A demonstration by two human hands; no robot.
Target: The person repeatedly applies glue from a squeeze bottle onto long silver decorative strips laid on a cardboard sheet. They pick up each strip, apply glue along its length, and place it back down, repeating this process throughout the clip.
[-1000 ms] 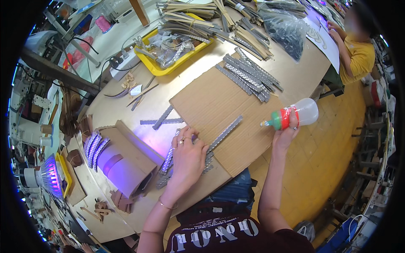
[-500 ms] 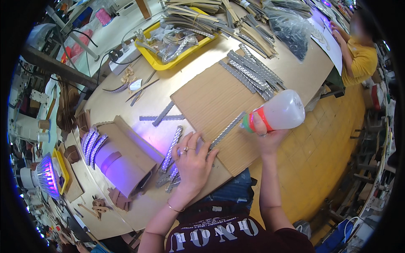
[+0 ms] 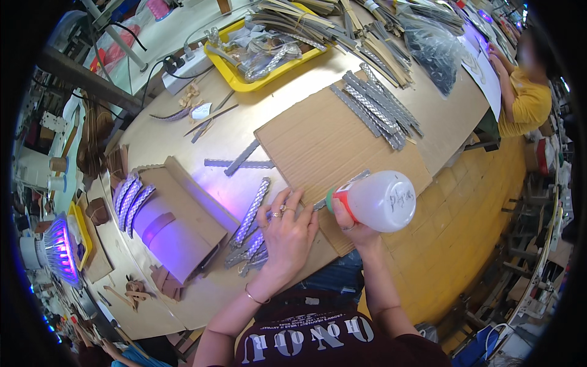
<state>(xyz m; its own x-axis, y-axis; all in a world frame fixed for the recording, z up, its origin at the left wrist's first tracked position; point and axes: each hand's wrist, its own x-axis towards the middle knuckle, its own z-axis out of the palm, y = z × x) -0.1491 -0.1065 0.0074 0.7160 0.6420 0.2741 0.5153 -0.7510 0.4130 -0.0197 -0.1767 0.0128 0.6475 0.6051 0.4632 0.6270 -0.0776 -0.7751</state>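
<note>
In my right hand [image 3: 359,231] is a translucent white squeeze bottle [image 3: 386,202] with a red band and a green cap, tilted so the cap end points down-left. Its tip is over a narrow grey braided strip [image 3: 359,178] on a cardboard sheet [image 3: 342,137]; the bottle hides part of the strip, so contact cannot be told. The fingertips of my left hand [image 3: 286,238] pinch the strip's near end at the cardboard's edge. Beside that hand lie several silver braided strips [image 3: 252,211].
Grey and braided strips [image 3: 379,113] are piled on the cardboard's far right. Behind stands a yellow tray [image 3: 244,84] of scraps. A curled brown board [image 3: 183,229] bears braided pieces at left, near a purple-lit lamp [image 3: 58,251]. A person in yellow [image 3: 526,98] works at far right.
My right hand has brought the bottle down and left along the strip, toward my left hand, and turned its base more to view. My left hand stays at the strip's near end.
</note>
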